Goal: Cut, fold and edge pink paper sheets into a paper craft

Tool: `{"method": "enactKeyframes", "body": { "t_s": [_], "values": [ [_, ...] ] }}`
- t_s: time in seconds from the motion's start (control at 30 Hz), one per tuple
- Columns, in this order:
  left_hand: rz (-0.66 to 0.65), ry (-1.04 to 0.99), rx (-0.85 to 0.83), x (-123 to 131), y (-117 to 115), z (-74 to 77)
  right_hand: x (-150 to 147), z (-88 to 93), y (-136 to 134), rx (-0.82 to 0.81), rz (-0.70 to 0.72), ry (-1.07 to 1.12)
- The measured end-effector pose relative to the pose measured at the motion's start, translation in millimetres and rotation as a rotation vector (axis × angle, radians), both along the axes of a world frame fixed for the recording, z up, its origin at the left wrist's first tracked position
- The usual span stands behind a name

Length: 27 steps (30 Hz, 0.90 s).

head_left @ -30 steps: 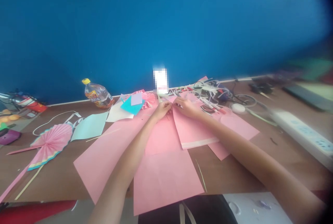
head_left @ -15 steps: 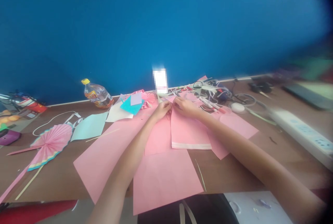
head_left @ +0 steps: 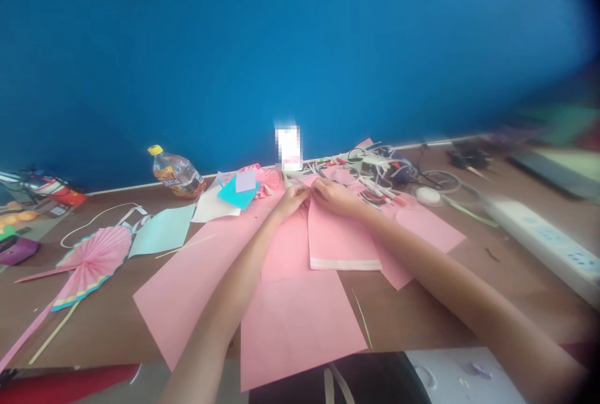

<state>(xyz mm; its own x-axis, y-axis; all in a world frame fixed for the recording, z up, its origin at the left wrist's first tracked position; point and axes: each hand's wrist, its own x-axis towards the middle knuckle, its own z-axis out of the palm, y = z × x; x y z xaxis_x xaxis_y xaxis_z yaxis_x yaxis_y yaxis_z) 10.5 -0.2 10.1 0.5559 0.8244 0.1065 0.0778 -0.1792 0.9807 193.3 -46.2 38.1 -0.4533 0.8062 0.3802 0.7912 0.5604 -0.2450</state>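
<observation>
My left hand (head_left: 296,197) and my right hand (head_left: 330,196) meet at the far left corner of a pink paper sheet (head_left: 344,244). That sheet has a white strip along its near edge. The fingers of both hands are pinched close together at the corner, and the fingertips are partly hidden. Under and around my arms lie more pink sheets: one wide sheet (head_left: 187,285) at the left and another (head_left: 300,329) that overhangs the table's front edge.
At the left lies a pleated pink paper fan (head_left: 94,260), with a pale green sheet (head_left: 164,229) beside it. A plastic bottle (head_left: 178,176) leans near the blue wall. Tangled paper strips (head_left: 379,169) lie behind my right hand; a power strip (head_left: 548,241) runs along the right.
My hands stay at the sheet's corner with almost the same finger pose. The whole view has shifted very slightly; nothing has been let go or newly taken.
</observation>
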Motion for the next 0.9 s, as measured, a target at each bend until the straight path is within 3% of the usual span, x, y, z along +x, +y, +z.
{"method": "enactKeyframes", "body": {
  "t_s": [0.17, 0.63, 0.9],
  "values": [
    [-0.027, 0.005, -0.010, -1.3, -0.6, -0.8, -1.8, -0.8, -0.8, 0.006, -0.040, -0.024],
    [0.090, -0.021, -0.024, 2.1, -0.8, -3.5, 0.0, -5.7, 3.6, -0.005, 0.008, 0.101],
    [0.078, -0.002, -0.004, 2.2, -1.0, -1.6, -0.9, -5.1, 3.4, 0.016, -0.024, 0.013]
  ]
}}
